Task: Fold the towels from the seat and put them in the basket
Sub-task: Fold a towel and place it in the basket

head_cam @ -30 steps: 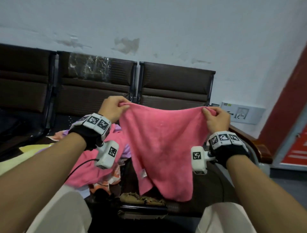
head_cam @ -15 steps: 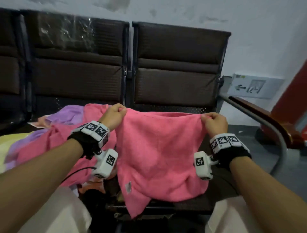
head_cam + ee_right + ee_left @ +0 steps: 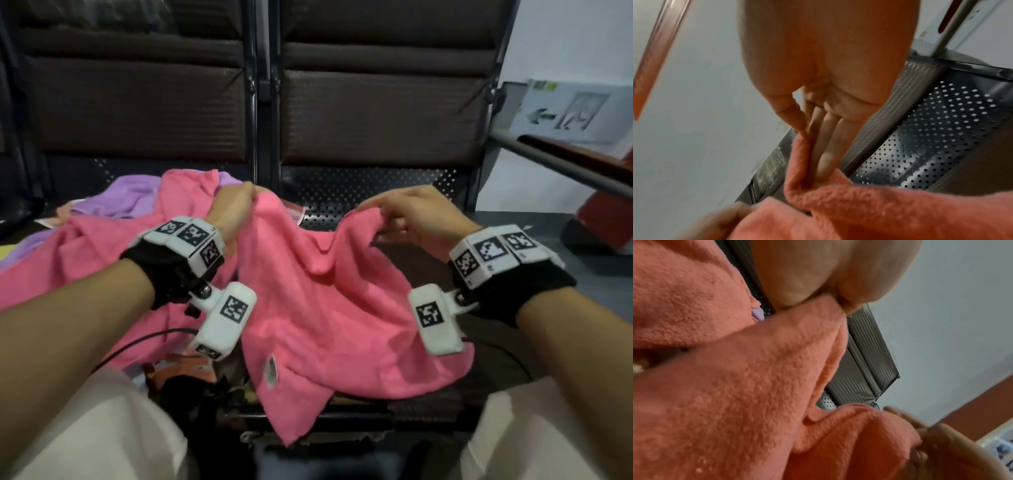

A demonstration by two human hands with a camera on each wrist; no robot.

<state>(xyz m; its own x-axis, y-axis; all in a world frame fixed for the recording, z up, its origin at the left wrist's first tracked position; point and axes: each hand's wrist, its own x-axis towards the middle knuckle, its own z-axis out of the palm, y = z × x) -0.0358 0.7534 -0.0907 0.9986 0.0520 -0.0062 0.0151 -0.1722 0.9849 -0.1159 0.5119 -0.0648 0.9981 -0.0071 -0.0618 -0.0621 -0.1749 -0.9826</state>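
A pink towel [image 3: 335,308] lies spread over the right seat [image 3: 376,192], and its lower corner hangs over the front edge. My left hand [image 3: 251,193] grips the towel's far left corner. My right hand [image 3: 375,214] pinches the far right corner between thumb and fingers. In the left wrist view the pink towel [image 3: 735,386] is bunched under my left hand [image 3: 835,304]. In the right wrist view my right hand [image 3: 807,142] pinches a fold of the pink towel [image 3: 859,211]. The towel sags between the two hands. No basket is in view.
A heap of more towels, pink [image 3: 85,246] and purple [image 3: 137,195], covers the left seat. Dark seat backs [image 3: 376,109] stand close behind. A wooden armrest on a metal bar [image 3: 565,161] runs along the right. My knees in white trousers [image 3: 85,428] are at the seat's front.
Both hands have come down and forward with the towel. It hung in the air before and now lies on the right seat, slack between the hands.
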